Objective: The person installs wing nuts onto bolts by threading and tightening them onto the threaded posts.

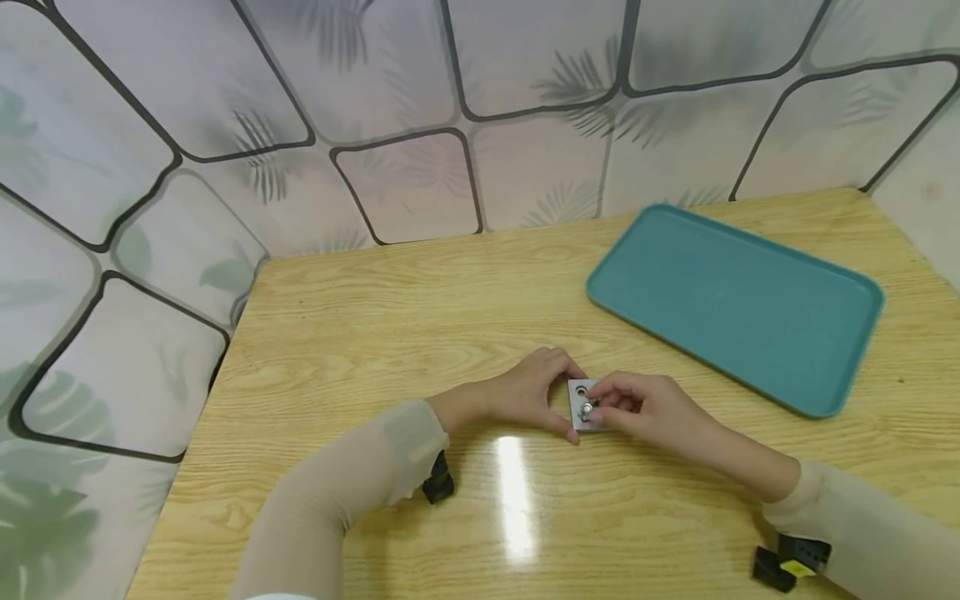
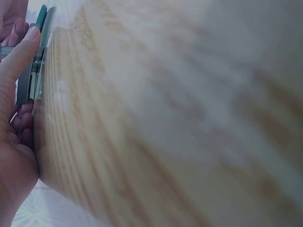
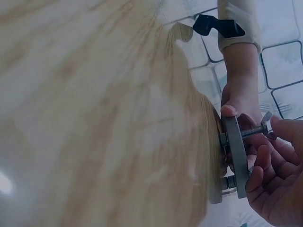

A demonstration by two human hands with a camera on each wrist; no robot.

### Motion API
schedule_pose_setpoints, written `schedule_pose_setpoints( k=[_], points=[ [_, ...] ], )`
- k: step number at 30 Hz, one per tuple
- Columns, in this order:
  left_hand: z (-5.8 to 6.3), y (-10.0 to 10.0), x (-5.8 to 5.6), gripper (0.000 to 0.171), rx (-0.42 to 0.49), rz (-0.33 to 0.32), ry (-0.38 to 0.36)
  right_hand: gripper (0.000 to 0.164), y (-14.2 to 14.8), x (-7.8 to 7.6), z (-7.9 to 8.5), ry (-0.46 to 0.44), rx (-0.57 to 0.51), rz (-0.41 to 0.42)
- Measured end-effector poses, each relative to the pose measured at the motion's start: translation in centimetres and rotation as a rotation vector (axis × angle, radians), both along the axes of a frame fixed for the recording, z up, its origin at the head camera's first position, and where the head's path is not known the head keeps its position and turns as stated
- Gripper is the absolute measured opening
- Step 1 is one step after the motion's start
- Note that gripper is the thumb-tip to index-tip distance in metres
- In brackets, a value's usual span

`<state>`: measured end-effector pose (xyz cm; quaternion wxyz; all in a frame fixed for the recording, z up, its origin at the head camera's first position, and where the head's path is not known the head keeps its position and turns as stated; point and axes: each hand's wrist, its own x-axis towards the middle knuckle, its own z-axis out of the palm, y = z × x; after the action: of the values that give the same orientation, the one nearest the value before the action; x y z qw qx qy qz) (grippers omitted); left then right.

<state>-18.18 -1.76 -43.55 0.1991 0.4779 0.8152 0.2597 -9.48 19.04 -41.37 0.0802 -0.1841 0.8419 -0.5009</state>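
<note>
A small grey metal plate (image 1: pixel 575 407) lies low over the table in front of me, with a hole and a bolt showing on its face. My left hand (image 1: pixel 528 392) grips it by opposite edges, thumb on the near side and fingers on the far side. From the right, my right hand (image 1: pixel 651 410) reaches over the plate. The right wrist view shows a threaded bolt (image 3: pixel 254 131) standing out from the plate, topped by a wing nut (image 3: pixel 269 125) that the right thumb and fingers pinch. Hex nuts (image 3: pixel 224 139) sit on the plate's underside.
A teal tray (image 1: pixel 738 308) lies at the back right of the wooden table (image 1: pixel 360 333). Patterned wall covering (image 1: pixel 405 183) rises behind the table and along its left. Dark wrist devices (image 1: pixel 438 479) sit under both sleeves.
</note>
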Motion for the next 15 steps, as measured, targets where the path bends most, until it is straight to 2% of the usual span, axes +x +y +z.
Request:
schedule_pose_setpoints(
  k=[3,9,15],
  points=[
    [-0.09,0.05,-0.01,0.069,-0.001,0.003,0.004,0.006,0.19,0.14,0.17,-0.015,-0.007,-0.005],
    [-0.09,0.08,-0.03,0.07,-0.007,0.007,-0.009,0.013,0.4,0.23,0.13,0.01,-0.011,0.012],
    [-0.03,0.11,-0.08,0.069,-0.001,0.002,-0.009,0.009,0.64,0.2,-0.03,0.004,0.008,0.028]
  ],
)
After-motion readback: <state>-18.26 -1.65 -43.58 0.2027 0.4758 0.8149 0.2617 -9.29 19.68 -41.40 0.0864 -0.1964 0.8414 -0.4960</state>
